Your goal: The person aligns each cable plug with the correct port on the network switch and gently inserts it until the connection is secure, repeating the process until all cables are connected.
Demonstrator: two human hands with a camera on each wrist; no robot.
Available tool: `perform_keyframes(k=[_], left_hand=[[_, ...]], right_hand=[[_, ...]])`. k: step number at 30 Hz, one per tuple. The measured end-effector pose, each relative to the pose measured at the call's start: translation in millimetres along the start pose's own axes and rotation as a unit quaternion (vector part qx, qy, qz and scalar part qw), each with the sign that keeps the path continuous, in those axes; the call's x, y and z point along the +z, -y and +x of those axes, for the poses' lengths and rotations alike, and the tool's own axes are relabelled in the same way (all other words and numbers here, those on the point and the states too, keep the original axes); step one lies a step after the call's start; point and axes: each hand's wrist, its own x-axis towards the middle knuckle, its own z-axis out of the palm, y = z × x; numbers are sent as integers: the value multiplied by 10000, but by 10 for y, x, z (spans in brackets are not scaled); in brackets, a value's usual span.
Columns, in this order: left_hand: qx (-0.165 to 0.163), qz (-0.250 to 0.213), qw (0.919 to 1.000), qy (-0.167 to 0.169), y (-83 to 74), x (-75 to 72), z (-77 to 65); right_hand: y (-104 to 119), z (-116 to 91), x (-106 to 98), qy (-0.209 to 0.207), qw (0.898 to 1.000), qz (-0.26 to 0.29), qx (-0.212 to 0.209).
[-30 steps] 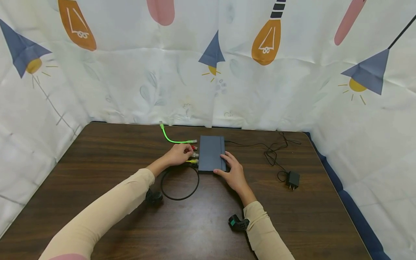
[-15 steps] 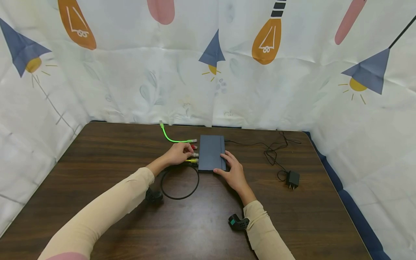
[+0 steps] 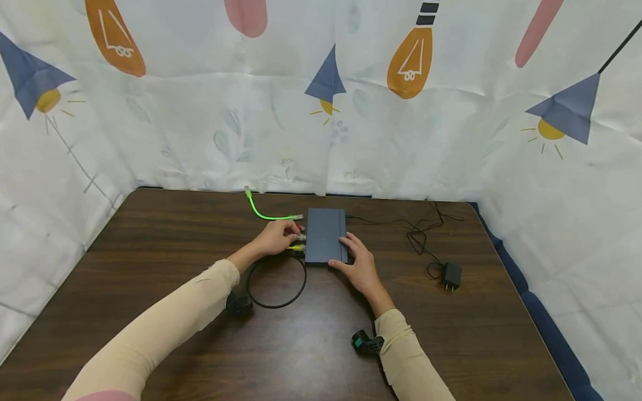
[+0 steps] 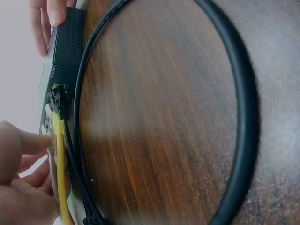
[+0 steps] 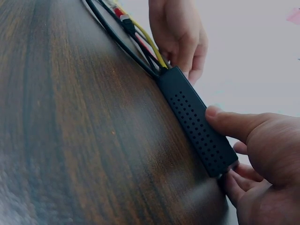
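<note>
A flat dark grey network switch (image 3: 325, 236) lies on the table, with its port side facing left. My right hand (image 3: 362, 268) grips its right side and near corner, the thumb (image 5: 229, 123) against the perforated end. On the port side, my left hand (image 3: 273, 238) pinches a grey network cable (image 4: 52, 164) close behind its clear plug (image 3: 302, 238), right at the ports. A yellow cable (image 4: 61, 159) and a black cable (image 4: 65, 112) run into ports beside it. The red cable's plug (image 3: 300, 228) lies just beyond the left fingers.
A short green cable (image 3: 268, 218) lies at the back left. The black cable loops (image 3: 277, 307) in front of the switch. From the switch's far right, a thin cord (image 3: 381, 223) trails to a black power adapter (image 3: 452, 276). Patterned cloth (image 3: 281, 122) hangs behind the table.
The left hand and the pinched cable's plug have edged slightly toward the switch, and the red plug has tilted a little. The right hand keeps its hold on the switch.
</note>
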Motion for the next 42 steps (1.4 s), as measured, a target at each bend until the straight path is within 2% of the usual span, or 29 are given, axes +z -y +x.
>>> perform_keyframes(k=[6, 13, 22, 37, 42], left_hand=[[89, 11, 10000, -37, 21, 20, 19], [102, 33, 9999, -118, 25, 37, 36], [99, 27, 9998, -151, 24, 42, 38], [482, 615, 9969, 61, 20, -37, -17], [342, 786, 9962, 140, 54, -80, -28]], right_hand=[[12, -7, -2, -4, 10000, 2, -76], [-3, -2, 1, 34, 10000, -12, 86], [-17, -3, 5, 17, 9998, -171, 71], [-26, 9, 12, 30, 10000, 10, 84], [-23, 11, -4, 25, 9999, 34, 95]])
